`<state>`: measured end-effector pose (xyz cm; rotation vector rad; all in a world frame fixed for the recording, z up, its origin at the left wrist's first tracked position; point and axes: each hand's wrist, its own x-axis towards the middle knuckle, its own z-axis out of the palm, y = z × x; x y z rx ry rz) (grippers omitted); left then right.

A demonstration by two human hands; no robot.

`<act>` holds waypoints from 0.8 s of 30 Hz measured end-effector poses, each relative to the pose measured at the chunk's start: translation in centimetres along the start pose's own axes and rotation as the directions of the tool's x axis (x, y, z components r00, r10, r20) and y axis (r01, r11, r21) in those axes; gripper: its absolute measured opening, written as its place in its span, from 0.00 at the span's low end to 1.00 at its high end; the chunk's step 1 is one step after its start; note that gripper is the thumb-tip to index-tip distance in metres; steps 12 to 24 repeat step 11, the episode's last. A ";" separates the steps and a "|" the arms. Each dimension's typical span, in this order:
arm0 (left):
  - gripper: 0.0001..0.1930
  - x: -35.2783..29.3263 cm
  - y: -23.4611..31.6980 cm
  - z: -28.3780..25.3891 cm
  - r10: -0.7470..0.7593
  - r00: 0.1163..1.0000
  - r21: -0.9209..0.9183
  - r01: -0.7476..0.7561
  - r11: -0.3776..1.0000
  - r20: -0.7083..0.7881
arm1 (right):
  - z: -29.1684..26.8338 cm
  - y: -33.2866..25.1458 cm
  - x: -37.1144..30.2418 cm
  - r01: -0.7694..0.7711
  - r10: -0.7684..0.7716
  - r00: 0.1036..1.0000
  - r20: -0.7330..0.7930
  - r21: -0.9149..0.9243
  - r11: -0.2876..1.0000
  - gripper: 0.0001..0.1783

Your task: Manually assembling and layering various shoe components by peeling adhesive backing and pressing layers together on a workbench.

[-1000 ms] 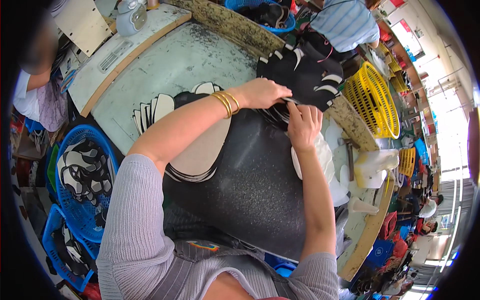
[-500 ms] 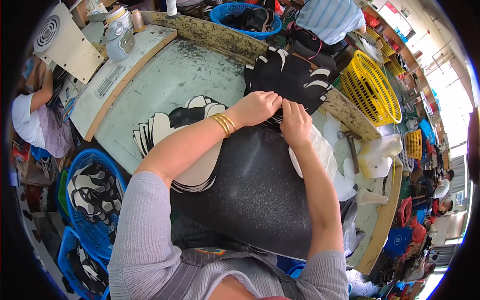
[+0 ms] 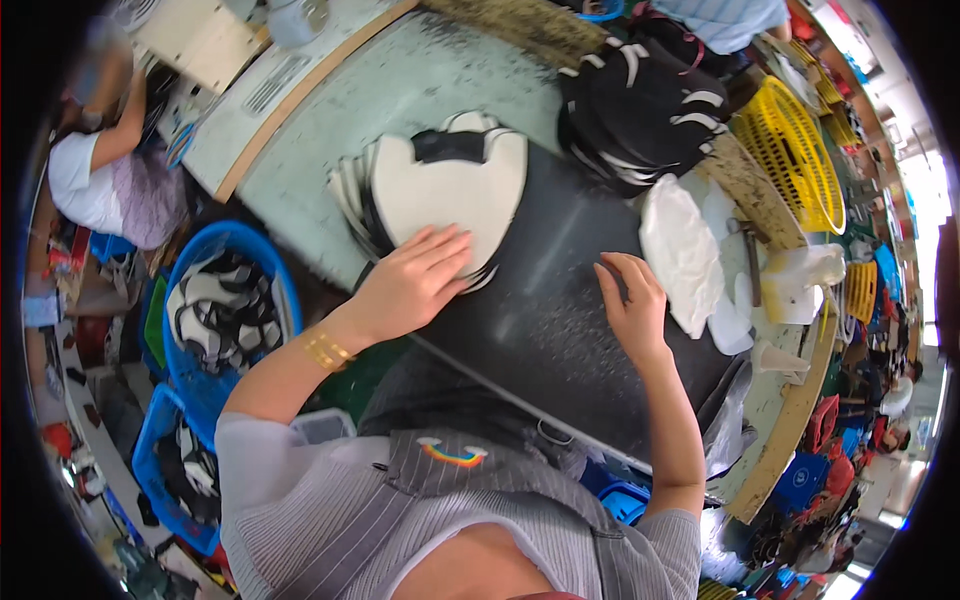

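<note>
My left hand point(image 3: 415, 280) lies with its fingers stretched over the near end of a stack of white, black-edged cut pieces point(image 3: 445, 190), which look like shoe uppers. The top piece has a black inset at its far end. My right hand point(image 3: 635, 305) hovers over or just touches a black work mat point(image 3: 560, 300), fingers slightly bent and apart, with nothing seen in them. Beyond it, at the far right of the mat, sits a stack of black pieces with white edging point(image 3: 640, 115). A crumpled white sheet point(image 3: 685, 255) is just right of my right hand.
A wooden rim point(image 3: 755, 195) edges the pale green table point(image 3: 330, 125). Blue baskets of cut pieces point(image 3: 280, 265) stand at left, a yellow basket point(image 3: 835, 190) at far right. A yellowish-white block point(image 3: 795, 285) lies near the right rim. A person point(image 3: 110, 180) sits at left.
My hands have come away from the black stack and apart. The left has gone to the white stack, the right back over the mat. My view has shifted too.
</note>
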<state>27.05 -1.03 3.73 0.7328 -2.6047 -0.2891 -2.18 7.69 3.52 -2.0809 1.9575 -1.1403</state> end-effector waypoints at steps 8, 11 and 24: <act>0.19 -0.8 -1.3 1.4 -0.064 0.990 -0.287 0.026 0.958 -0.126 | 3.8 -7.2 -0.6 -0.200 0.152 0.975 0.163 0.336 0.920 0.09; 0.16 -0.7 -2.2 1.2 -0.119 0.993 -0.397 0.102 0.912 -0.018 | 4.4 -8.2 -0.4 -0.355 0.277 0.930 0.243 0.393 0.848 0.10; 0.16 -0.7 -2.2 1.2 -0.119 0.993 -0.397 0.102 0.912 -0.018 | 4.4 -8.2 -0.4 -0.355 0.277 0.930 0.243 0.393 0.848 0.10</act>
